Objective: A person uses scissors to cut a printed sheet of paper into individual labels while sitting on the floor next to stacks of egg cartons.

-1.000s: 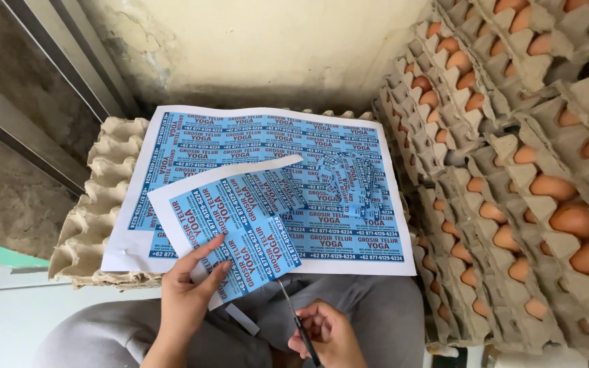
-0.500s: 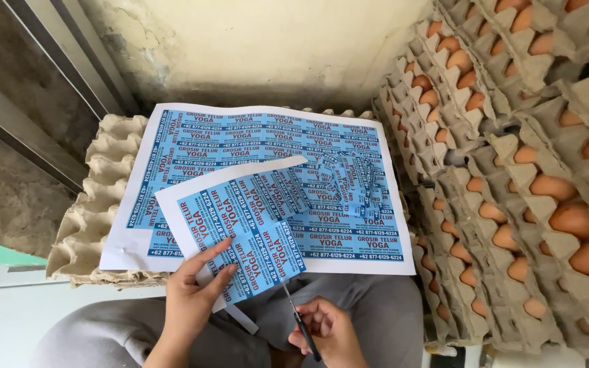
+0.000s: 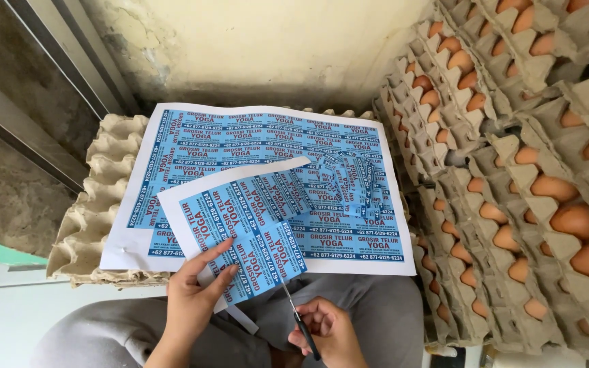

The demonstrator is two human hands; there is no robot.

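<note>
My left hand [image 3: 195, 294] grips the near edge of a partly cut sheet of blue printed labels [image 3: 240, 228], thumb on top. My right hand [image 3: 327, 332] holds black-handled scissors [image 3: 300, 319] whose blades enter the bottom edge of that sheet. Under it lies a full white sheet of the same blue labels [image 3: 260, 146], resting on a stack of empty grey egg trays [image 3: 100, 184]. A small pile of cut label pieces [image 3: 349, 180] sits on the full sheet to the right. A thin paper strip [image 3: 240, 317] hangs below the held sheet over my lap.
Tall stacks of grey trays filled with brown eggs [image 3: 512, 170] rise along the right side. A stained plaster wall [image 3: 260, 48] stands behind, and a metal door frame [image 3: 42, 123] runs at the left. My grey-trousered legs [image 3: 383, 307] are at the bottom.
The held sheet has shifted slightly up and right in my left hand, and the scissors have advanced a little into its bottom edge.
</note>
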